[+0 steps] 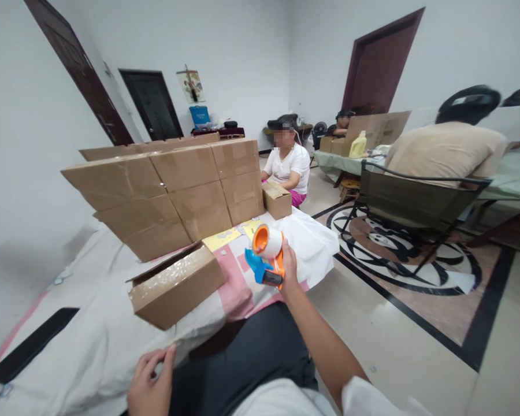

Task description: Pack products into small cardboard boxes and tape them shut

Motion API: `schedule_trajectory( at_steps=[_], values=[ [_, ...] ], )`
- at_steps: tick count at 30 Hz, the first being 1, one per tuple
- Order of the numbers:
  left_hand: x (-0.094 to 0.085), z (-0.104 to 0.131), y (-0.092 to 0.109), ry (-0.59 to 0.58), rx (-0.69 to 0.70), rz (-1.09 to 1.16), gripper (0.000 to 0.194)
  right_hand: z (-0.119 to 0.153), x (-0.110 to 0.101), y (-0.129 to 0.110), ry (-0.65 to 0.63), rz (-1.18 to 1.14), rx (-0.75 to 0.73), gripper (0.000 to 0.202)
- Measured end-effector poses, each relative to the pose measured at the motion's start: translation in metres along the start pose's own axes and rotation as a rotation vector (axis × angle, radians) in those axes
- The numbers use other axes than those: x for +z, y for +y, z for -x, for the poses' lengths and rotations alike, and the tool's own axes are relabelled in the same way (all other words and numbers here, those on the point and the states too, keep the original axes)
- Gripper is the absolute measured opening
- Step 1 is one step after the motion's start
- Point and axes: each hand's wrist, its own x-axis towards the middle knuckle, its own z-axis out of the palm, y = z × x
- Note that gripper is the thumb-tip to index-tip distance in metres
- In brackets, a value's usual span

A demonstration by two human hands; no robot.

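Box [179,289] just beyond nearer left hand [151,378], loosely half-curled, seemingly empty; long axis slants away rightward; right hand [289,266] grips tape dispenser [274,244].

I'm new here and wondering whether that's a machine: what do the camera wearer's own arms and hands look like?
They are a person's. The left hand and right hand are bare, without gloves. The right forearm is bare too, with no visible cables or markings, below a white sleeve. On the left, no sleeve shows.
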Motion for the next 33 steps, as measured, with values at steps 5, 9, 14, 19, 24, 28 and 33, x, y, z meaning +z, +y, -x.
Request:
schedule_trajectory(
  at_steps=[5,9,14,19,24,28,33],
  values=[
    [-0.004,0.011,0.0,-0.086,-0.304,0.199,0.057,-0.026,0.027,0.034,-0.134,0.287,-0.085,0.04],
    [0.006,0.008,0.025,-0.116,-0.304,0.341,0.071,-0.045,0.05,0.074,-0.234,0.339,0.002,0.03],
    [0.006,0.005,0.049,-0.102,-0.291,0.457,0.078,-0.046,0.05,0.094,-0.24,0.398,0.104,0.039],
    [0.003,-0.001,0.065,-0.083,-0.27,0.498,0.061,0.02,0.042,0.076,-0.284,0.441,0.06,0.046],
    [0.005,0.002,0.079,-0.112,-0.199,0.51,0.052,0.086,0.066,0.039,-0.698,0.438,0.025,0.023],
    [0.008,0.01,0.08,-0.117,-0.244,0.575,0.059,0.087,0.093,0.016,-0.757,0.42,-0.085,0.011],
    [-0.001,-0.021,0.073,0.074,-0.07,0.299,0.052,0.042,0.113,-0.004,-0.644,0.422,-0.229,0.015]
  ],
)
